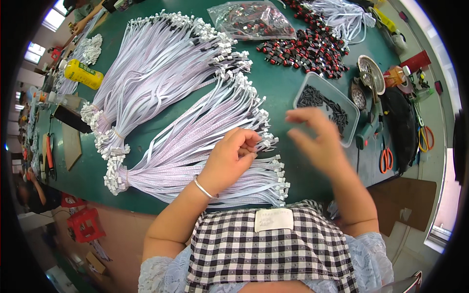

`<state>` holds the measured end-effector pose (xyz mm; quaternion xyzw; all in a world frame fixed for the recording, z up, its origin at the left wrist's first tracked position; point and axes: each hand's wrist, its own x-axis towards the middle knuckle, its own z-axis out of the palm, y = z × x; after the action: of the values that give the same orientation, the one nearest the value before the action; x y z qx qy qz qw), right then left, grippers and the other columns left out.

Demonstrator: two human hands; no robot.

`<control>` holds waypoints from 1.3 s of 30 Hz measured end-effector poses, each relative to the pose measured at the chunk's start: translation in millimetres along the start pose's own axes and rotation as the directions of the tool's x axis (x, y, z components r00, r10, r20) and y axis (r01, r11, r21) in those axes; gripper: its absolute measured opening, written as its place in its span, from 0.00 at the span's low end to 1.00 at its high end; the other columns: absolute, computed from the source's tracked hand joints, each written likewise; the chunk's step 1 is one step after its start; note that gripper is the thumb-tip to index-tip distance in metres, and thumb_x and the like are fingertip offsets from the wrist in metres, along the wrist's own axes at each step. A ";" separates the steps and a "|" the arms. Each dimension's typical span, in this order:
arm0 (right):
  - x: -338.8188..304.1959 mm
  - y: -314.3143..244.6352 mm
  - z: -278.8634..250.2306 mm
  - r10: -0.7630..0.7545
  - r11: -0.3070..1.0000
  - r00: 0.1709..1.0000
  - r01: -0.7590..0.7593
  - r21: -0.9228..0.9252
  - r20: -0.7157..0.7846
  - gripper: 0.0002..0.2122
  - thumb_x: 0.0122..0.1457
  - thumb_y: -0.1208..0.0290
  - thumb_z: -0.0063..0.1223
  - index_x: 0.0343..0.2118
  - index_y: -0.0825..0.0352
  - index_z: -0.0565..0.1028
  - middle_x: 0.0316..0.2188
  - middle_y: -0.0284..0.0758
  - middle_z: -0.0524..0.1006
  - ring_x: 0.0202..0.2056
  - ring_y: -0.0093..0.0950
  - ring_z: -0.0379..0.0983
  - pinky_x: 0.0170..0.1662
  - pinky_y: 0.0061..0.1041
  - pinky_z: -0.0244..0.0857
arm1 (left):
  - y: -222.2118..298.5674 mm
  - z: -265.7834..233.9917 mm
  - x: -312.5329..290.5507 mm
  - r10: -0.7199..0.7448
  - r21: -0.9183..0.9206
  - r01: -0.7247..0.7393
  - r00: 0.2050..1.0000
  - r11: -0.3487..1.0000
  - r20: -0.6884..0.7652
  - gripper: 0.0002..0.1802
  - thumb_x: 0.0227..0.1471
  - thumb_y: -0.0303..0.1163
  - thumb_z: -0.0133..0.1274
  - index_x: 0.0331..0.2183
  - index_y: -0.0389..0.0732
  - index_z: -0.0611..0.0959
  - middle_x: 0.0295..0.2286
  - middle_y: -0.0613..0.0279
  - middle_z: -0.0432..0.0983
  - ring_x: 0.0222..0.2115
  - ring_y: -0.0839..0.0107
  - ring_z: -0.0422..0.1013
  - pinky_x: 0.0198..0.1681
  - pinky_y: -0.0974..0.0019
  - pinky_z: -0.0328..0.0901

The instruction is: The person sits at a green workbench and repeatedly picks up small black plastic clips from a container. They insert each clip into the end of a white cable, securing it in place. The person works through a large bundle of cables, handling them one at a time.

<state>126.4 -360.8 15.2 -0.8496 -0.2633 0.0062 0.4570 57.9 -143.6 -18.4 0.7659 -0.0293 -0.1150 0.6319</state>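
Fanned bundles of white flat cables with small white connectors lie across the green table, some ends bearing black pieces. Above the nearer bundles, my left hand is closed, its fingers curled toward the thumb close to the connector ends; what they hold, if anything, is hidden. My right hand is blurred but shows thumb and forefinger apart, with nothing visible between them. It hovers by the left edge of a clear plastic tray, which contains small black tube-like pieces.
Beyond the tray lies a pile of red-and-black parts beside a clear bag of similar ones. At right are a metal bowl, a green-handled tool and orange-handled scissors. A yellow bottle lies at far left.
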 end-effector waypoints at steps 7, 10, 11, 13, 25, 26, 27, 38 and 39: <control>2.0 44.5 -72.2 -0.019 0.719 0.991 0.108 -0.687 0.136 0.08 0.46 0.73 0.58 0.32 0.64 0.76 0.30 0.35 0.75 0.37 0.36 0.70 0.44 0.33 0.60 | 16.1 7.9 -6.7 0.197 0.293 -0.175 0.979 0.940 -0.048 0.14 0.43 0.15 0.53 0.36 0.37 0.76 0.35 0.58 0.68 0.34 0.69 0.73 0.37 0.71 0.72; 0.9 55.2 -71.5 0.032 0.724 0.979 0.117 -0.680 0.203 0.06 0.46 0.74 0.56 0.30 0.65 0.76 0.29 0.35 0.75 0.36 0.36 0.71 0.43 0.33 0.60 | 23.9 8.9 -9.6 0.261 0.410 -0.234 0.965 0.882 -0.013 0.12 0.41 0.17 0.55 0.32 0.37 0.77 0.33 0.58 0.70 0.31 0.67 0.72 0.32 0.69 0.70; 2.1 57.1 -71.5 0.051 0.737 0.971 0.121 -0.665 0.233 0.06 0.46 0.75 0.55 0.29 0.65 0.75 0.29 0.36 0.75 0.36 0.37 0.71 0.42 0.34 0.60 | 26.2 8.5 -10.0 0.279 0.453 -0.246 0.960 0.857 -0.007 0.11 0.41 0.17 0.56 0.32 0.38 0.78 0.33 0.58 0.70 0.30 0.66 0.72 0.32 0.69 0.70; 3.2 63.3 -70.5 0.073 0.763 0.957 0.129 -0.633 0.282 0.05 0.46 0.75 0.52 0.28 0.66 0.75 0.28 0.37 0.74 0.35 0.38 0.71 0.40 0.35 0.62 | 27.5 7.1 -10.8 0.314 0.529 -0.271 0.949 0.804 0.010 0.11 0.41 0.17 0.56 0.31 0.38 0.78 0.32 0.58 0.70 0.28 0.65 0.71 0.31 0.67 0.69; 7.7 51.3 -72.8 0.105 0.954 0.984 -0.059 -0.293 0.142 0.05 0.46 0.81 0.49 0.28 0.70 0.72 0.26 0.38 0.72 0.29 0.33 0.72 0.32 0.29 0.66 | 17.0 7.8 -9.3 0.299 0.765 -0.298 0.943 0.570 0.145 0.05 0.42 0.27 0.58 0.28 0.43 0.81 0.25 0.63 0.72 0.27 0.63 0.71 0.30 0.64 0.67; 5.5 44.9 -73.3 0.145 0.979 0.976 -0.118 -0.169 0.161 0.05 0.46 0.82 0.49 0.29 0.70 0.72 0.26 0.36 0.72 0.29 0.29 0.73 0.32 0.26 0.66 | 16.2 8.9 -9.3 0.295 0.782 -0.288 0.945 0.553 0.139 0.05 0.42 0.27 0.59 0.28 0.43 0.81 0.25 0.64 0.72 0.27 0.64 0.71 0.30 0.64 0.67; 2.5 38.2 -73.2 0.184 0.983 0.966 -0.179 -0.046 0.184 0.06 0.47 0.83 0.49 0.29 0.70 0.72 0.26 0.34 0.72 0.29 0.26 0.73 0.31 0.23 0.66 | 15.5 10.8 -8.6 0.309 0.788 -0.290 0.942 0.543 0.134 0.05 0.42 0.27 0.59 0.28 0.44 0.81 0.25 0.64 0.72 0.27 0.64 0.71 0.29 0.64 0.67; -33.3 9.7 -29.0 0.174 0.974 0.929 -0.211 0.079 0.325 0.06 0.47 0.85 0.56 0.30 0.69 0.75 0.26 0.34 0.76 0.30 0.27 0.75 0.34 0.25 0.68 | 28.0 13.9 -3.8 0.278 0.731 -0.304 0.947 0.611 0.162 0.04 0.42 0.26 0.56 0.26 0.43 0.78 0.26 0.64 0.73 0.28 0.63 0.71 0.31 0.65 0.67; -34.8 11.7 -27.5 0.071 0.997 0.960 -0.074 -0.001 0.272 0.07 0.47 0.83 0.55 0.30 0.69 0.75 0.27 0.35 0.76 0.31 0.29 0.74 0.35 0.26 0.68 | 30.4 11.8 -4.0 0.260 0.702 -0.294 0.952 0.648 0.160 0.05 0.42 0.26 0.56 0.27 0.43 0.78 0.26 0.63 0.73 0.28 0.62 0.71 0.31 0.65 0.67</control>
<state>108.5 -403.0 14.1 -0.8477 -0.2921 0.1405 0.4200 54.6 -160.3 9.8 0.9349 -0.2025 -0.0136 0.2912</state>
